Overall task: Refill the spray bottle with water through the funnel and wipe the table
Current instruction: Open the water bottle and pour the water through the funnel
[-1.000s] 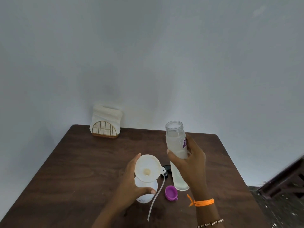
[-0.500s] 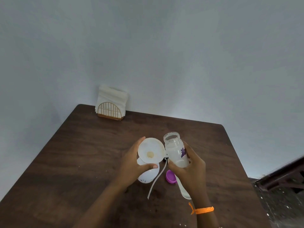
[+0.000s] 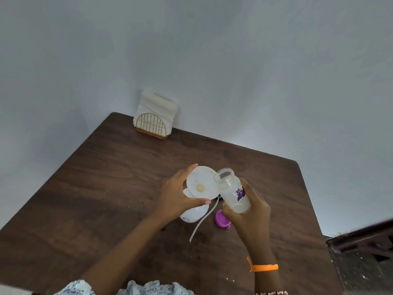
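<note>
Head view: a patterned sleeve (image 3: 74, 289) edges the bottom of the frame, and an orange wristband (image 3: 263, 267) circles the right wrist. Nearer than the funnel, a purple cap (image 3: 222, 218) lies on the dark wooden surface (image 3: 106, 188), with a white dip tube (image 3: 202, 222) stretched between it and the spray bottle (image 3: 192, 213). The left hand (image 3: 176, 199) curls around the white spray bottle just under the funnel (image 3: 202, 185), thumb across the front, steadying both. Just right of the funnel, the right hand (image 3: 248, 213) wraps the base of a clear water bottle (image 3: 231, 192), tilted so its open mouth overhangs the funnel's rim. No stream of water can be made out. Judging by this, the pour is about to begin; the next move calls for tipping the bottle further while keeping its mouth over the funnel's centre and the spray bottle upright. Far behind the funnel, against the wall, a gold-wire napkin holder (image 3: 154, 124) awaits the wipe.
</note>
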The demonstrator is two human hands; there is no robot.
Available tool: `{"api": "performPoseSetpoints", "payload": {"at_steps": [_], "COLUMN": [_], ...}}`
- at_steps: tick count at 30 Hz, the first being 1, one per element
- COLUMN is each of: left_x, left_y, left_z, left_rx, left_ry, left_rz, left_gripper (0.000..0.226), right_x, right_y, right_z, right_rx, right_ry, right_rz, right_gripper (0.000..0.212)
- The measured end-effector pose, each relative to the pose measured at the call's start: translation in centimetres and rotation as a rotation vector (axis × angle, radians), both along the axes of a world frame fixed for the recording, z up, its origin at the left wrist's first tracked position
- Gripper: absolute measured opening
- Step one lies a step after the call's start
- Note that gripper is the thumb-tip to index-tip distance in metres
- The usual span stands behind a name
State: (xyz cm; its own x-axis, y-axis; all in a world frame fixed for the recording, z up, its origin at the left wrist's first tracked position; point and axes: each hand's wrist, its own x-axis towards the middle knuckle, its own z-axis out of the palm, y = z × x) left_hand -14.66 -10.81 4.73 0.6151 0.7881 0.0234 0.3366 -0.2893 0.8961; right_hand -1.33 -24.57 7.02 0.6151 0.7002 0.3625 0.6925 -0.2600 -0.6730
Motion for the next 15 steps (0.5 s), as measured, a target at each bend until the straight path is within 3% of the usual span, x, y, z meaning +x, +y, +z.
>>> {"api": "performPoseSetpoints", "payload": {"at_steps": [15], "left_x": [0.0], "left_y": [-0.3], "left_z": [0.7], "left_rx": [0.045], "left_ry": [0.039], "left_rz": [-0.001], "left_gripper": [0.099], "right_x": [1.2], "right_y": [1.1], "right_z": [0.9], "right_rx": [-0.072], "right_ry": [-0.208], "right_rz": [0.044], "right_gripper": [0.067]}}
